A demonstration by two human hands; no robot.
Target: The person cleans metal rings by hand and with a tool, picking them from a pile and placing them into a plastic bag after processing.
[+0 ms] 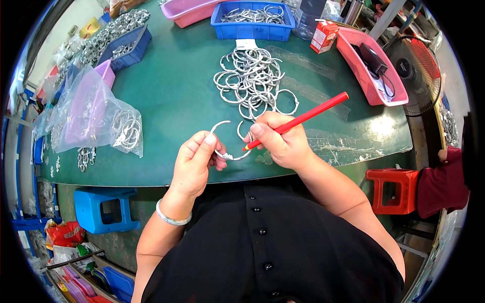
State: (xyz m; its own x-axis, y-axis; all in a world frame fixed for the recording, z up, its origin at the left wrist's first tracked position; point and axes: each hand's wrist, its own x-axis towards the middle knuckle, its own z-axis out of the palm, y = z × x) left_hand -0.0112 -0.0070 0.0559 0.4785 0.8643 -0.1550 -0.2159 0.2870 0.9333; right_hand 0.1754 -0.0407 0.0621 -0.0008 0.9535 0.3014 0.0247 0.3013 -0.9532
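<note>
Head view, me: — "My left hand (194, 159) pinches an open silver metal ring (228, 151) by its lower left curve, thumb and fingers closed on it, above the near edge of the green worktable (166, 101)."

Colleague: — "And your right?"

Me: — "My right hand (283, 141) is closed around a long red pencil-shaped stick (298, 120), its tip touching the ring's lower right part. Both hands sit close together, joined only through that ring."

Colleague: — "What lies beyond?"

Me: — "Just behind my hands, a loose heap of silver rings (252, 81); farther back, 1 blue plastic tray (252, 22) of rings; at my left, a clear plastic bag (96, 113) holding more."
</note>
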